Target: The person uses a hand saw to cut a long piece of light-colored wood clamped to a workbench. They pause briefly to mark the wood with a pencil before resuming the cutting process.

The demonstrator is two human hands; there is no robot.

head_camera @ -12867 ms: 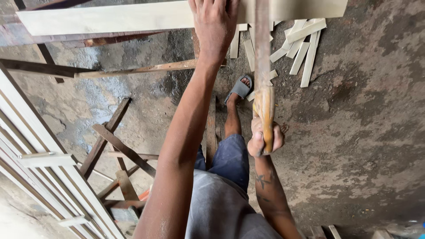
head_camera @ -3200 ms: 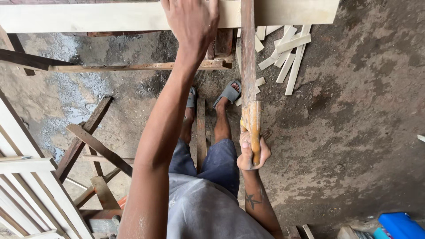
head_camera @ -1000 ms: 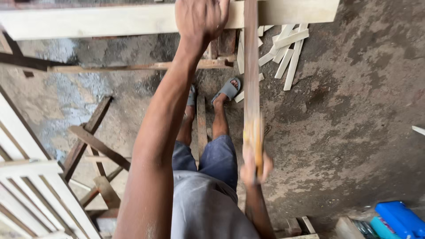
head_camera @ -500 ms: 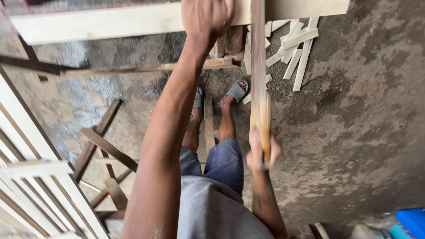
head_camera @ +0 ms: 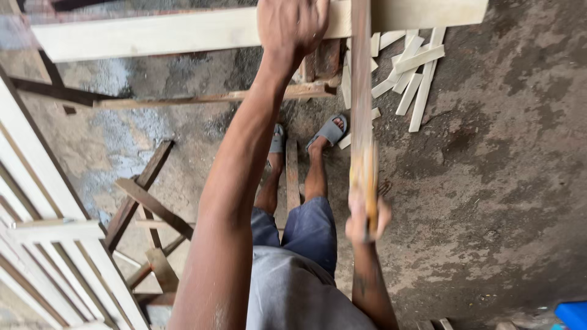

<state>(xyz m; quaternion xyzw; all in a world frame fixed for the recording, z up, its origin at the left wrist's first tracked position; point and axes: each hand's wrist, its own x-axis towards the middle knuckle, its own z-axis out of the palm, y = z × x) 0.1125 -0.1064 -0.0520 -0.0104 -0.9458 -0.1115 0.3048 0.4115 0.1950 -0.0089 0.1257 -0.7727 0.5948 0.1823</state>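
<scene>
A pale plank (head_camera: 183, 32) lies across the top of the view, raised above the floor (head_camera: 489, 183), and is pressed flat by the left hand (head_camera: 292, 24), fingers spread over its edge, seemingly so that it is kept from shifting. A handsaw (head_camera: 362, 91) is gripped at its yellowish handle by the right hand (head_camera: 365, 217), closed tight and blurred; the blade is set across the plank just beside the left hand. Offcuts (head_camera: 409, 67) are scattered on the floor beyond the sandals (head_camera: 330, 130).
</scene>
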